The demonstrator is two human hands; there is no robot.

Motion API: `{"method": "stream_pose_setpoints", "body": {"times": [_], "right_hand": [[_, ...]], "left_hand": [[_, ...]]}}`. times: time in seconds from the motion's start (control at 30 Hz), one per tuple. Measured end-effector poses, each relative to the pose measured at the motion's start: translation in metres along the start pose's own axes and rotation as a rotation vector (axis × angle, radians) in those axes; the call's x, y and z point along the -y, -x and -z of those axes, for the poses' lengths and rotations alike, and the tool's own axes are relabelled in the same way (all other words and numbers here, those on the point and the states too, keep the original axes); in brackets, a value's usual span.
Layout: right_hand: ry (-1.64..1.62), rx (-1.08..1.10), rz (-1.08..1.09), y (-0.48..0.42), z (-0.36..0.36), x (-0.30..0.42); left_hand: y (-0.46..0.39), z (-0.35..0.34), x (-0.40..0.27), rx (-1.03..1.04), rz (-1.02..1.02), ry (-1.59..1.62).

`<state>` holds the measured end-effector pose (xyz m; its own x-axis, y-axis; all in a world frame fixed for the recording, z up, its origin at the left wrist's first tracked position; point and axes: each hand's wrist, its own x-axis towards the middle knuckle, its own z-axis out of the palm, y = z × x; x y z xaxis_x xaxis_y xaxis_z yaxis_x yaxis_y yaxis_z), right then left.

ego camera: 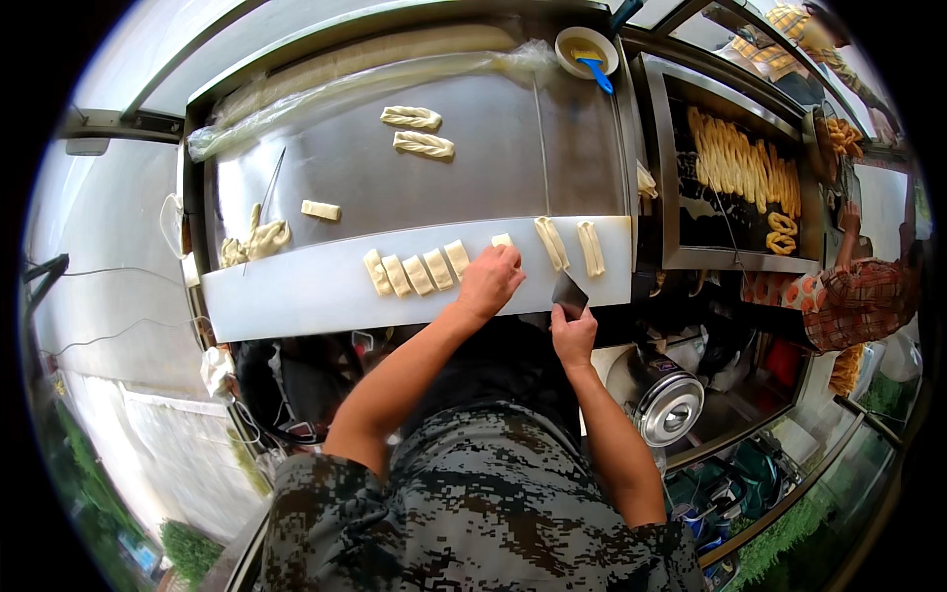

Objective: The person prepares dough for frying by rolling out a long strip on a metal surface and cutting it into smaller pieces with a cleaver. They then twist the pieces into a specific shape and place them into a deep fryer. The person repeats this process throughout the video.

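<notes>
My left hand point(491, 280) is over the white cutting board point(318, 285), its fingers closed on a short dough piece point(502, 240) that shows beyond them. In my right hand point(573, 333), at the board's near edge, is a flat metal dough scraper point(570, 295). Its tip is close below a long slit or folded dough strip point(552, 243); another such strip point(590, 249) lies to the right. Left of my left hand, several short dough pieces point(418, 275) lie side by side. Two twisted dough loops point(416, 117) rest on the steel worktop point(473, 185), with a single dough piece point(320, 210) further left.
Loose dough point(259, 243) sits at the worktop's left. Plastic film point(355, 78) runs along the far side; a bowl point(587, 52) holds a blue-handled brush point(595, 72). At right are a fryer point(669, 200) with frying dough sticks point(740, 159), a lidded metal pot point(669, 411) and another person point(858, 303).
</notes>
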<state>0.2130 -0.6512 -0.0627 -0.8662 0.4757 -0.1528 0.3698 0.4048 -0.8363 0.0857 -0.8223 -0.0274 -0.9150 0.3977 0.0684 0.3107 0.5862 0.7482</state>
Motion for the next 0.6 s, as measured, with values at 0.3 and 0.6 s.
{"method": "stream_pose_setpoints", "body": {"times": [0.3,0.6], "right_hand": [[-0.031,0.024,-0.058,0.011,0.010,-0.008],[0.050,-0.018,-0.079,0.011,0.012,0.016]], "left_hand": [[-0.034,0.008,0.038,0.135,0.253,-0.107],[-0.041,0.002,0.012,0.614,0.379,0.701]]}}
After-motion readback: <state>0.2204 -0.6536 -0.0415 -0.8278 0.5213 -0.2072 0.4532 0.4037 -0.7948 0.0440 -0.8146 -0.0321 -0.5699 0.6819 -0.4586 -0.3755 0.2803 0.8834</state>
